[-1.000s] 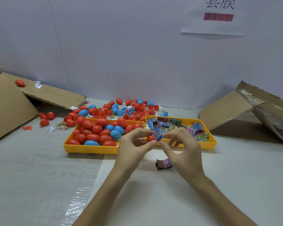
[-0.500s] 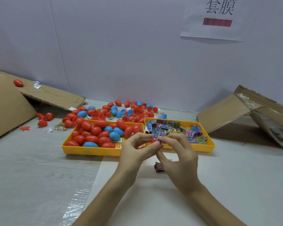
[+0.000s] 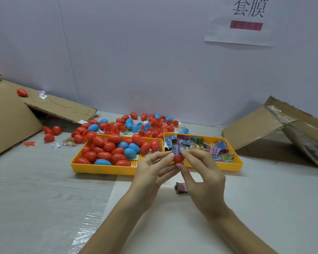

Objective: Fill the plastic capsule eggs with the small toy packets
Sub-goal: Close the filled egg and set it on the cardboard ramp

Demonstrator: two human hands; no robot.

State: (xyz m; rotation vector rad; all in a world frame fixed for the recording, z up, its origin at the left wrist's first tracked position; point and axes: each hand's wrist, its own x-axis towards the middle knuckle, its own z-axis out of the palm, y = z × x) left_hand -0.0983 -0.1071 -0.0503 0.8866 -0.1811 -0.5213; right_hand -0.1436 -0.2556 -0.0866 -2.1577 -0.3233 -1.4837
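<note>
While the yellow packet tray stays put, both hands work just in front of its near rim, the left hand pinching a red capsule half and the right hand pinching a blue barcode packet. Within the last second that packet has shifted from beside the half to upright over its mouth, so insertion looks begun but unfinished, with closing still ahead. One pink packet lies on the table nearer than the tray.

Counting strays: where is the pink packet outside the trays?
Head view: the pink packet lies on the white sheet beside the right hand, in front of the packet tray.
</note>
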